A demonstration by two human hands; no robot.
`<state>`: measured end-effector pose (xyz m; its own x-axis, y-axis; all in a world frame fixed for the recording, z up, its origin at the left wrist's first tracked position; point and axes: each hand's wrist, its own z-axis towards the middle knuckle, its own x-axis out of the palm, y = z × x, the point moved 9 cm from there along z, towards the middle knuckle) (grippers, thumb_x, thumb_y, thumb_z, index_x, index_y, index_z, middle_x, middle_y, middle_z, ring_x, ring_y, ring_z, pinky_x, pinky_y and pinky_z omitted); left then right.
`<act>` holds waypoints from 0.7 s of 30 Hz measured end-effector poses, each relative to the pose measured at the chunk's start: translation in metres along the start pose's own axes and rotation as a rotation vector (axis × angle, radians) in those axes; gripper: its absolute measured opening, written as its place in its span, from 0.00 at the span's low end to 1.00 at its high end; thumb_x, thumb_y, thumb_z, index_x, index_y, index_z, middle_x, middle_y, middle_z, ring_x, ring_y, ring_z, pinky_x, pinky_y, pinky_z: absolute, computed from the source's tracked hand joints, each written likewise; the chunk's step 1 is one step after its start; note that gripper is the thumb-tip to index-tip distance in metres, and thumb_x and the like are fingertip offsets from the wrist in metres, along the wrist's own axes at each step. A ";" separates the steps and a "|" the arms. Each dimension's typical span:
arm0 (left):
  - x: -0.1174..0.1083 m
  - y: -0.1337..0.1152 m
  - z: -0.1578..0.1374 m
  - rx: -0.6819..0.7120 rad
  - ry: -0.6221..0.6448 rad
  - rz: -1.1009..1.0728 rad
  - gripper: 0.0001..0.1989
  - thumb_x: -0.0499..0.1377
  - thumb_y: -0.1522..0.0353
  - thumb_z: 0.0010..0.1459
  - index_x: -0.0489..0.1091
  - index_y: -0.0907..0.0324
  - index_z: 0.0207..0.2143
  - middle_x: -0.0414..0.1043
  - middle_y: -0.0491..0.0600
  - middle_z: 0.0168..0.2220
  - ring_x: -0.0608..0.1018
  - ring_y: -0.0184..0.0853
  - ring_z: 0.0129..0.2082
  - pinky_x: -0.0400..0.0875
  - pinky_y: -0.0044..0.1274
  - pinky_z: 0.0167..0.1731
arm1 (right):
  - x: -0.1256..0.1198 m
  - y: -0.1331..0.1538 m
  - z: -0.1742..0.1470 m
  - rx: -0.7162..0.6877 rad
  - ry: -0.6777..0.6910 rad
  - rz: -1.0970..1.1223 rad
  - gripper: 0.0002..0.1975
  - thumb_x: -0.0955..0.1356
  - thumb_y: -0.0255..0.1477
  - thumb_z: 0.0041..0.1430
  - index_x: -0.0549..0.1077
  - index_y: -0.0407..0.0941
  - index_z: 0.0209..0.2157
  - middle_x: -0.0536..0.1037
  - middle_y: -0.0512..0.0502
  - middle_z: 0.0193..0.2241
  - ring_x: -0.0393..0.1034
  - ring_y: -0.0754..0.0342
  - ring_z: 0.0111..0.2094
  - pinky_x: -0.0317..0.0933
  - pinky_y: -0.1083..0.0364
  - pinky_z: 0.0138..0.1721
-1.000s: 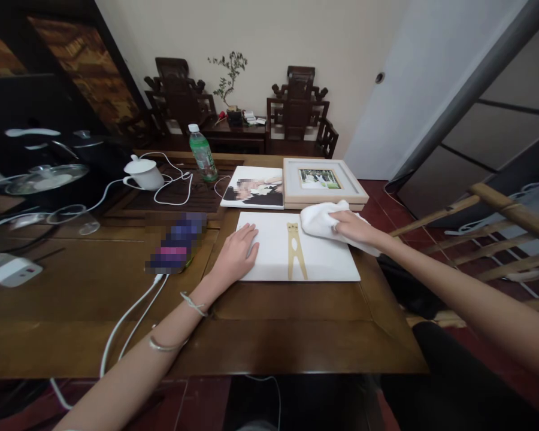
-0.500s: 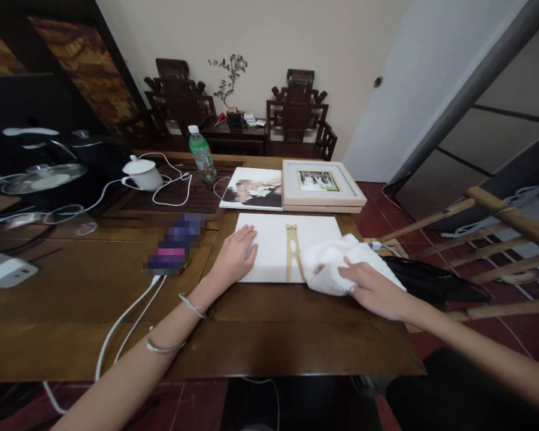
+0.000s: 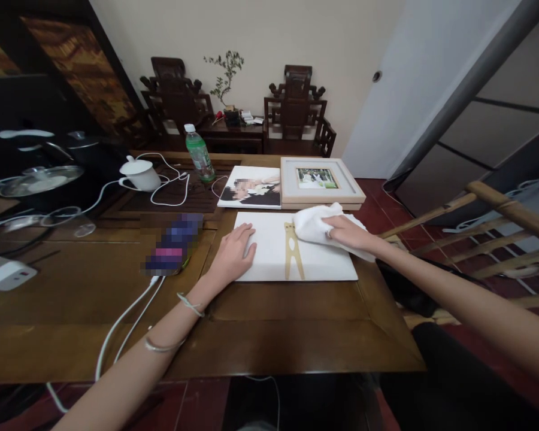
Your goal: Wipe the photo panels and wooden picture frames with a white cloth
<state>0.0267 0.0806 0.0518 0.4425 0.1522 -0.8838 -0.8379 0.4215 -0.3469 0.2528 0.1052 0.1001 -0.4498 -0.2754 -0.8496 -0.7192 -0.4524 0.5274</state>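
A flat white panel [image 3: 263, 248] lies on the wooden table, with a gold-coloured, A-shaped stand piece [image 3: 291, 251] along its middle. My left hand [image 3: 236, 251] rests flat on the panel's left edge, fingers stretched out and holding nothing. In my right hand [image 3: 344, 233] is a bunched white cloth [image 3: 314, 222], pressed on the panel's upper right part. The cloth covers that corner and touches or nearly touches the top of the gold piece. Part of it hangs past the panel's right side.
Behind the panel lie a photo print [image 3: 251, 188] and a light wooden picture frame [image 3: 323, 179]. To the left are a phone [image 3: 173, 245] on a white cable, a green-labelled bottle [image 3: 200, 155], a lidded white cup [image 3: 139, 175] and a pot [image 3: 40, 182]. A wooden chair [image 3: 512, 218] stands right.
My right hand has moved the cloth away from me, from the panel's lower right to its upper right, uncovering the lower right corner. My left hand has stayed in place.
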 end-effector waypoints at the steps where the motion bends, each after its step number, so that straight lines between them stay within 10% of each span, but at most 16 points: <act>1: 0.002 0.001 0.000 -0.003 0.016 -0.011 0.21 0.48 0.67 0.62 0.61 0.63 0.56 0.60 0.59 0.61 0.61 0.44 0.63 0.56 0.42 0.60 | -0.001 -0.001 0.007 -0.002 -0.026 -0.009 0.03 0.58 0.24 0.40 0.56 0.46 0.22 0.67 0.47 0.26 0.62 0.49 0.32 0.53 0.52 0.35; 13: 0.007 0.001 0.001 0.010 0.075 -0.043 0.23 0.46 0.67 0.63 0.59 0.66 0.59 0.55 0.61 0.63 0.56 0.43 0.65 0.50 0.42 0.62 | 0.040 0.052 -0.061 -0.086 0.077 -0.266 0.10 0.57 0.17 0.43 0.58 0.47 0.26 0.66 0.48 0.25 0.63 0.49 0.33 0.54 0.45 0.48; 21: 0.007 0.000 0.000 0.015 0.051 -0.035 0.23 0.46 0.66 0.63 0.60 0.66 0.58 0.56 0.61 0.63 0.57 0.44 0.64 0.52 0.42 0.61 | 0.019 0.052 -0.079 0.024 0.313 -0.058 0.08 0.59 0.20 0.44 0.65 0.46 0.26 0.71 0.47 0.30 0.66 0.49 0.38 0.57 0.52 0.41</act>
<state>0.0302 0.0818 0.0462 0.4537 0.0915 -0.8864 -0.8173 0.4393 -0.3730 0.2492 0.0093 0.1113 -0.2255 -0.4993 -0.8366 -0.7525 -0.4561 0.4751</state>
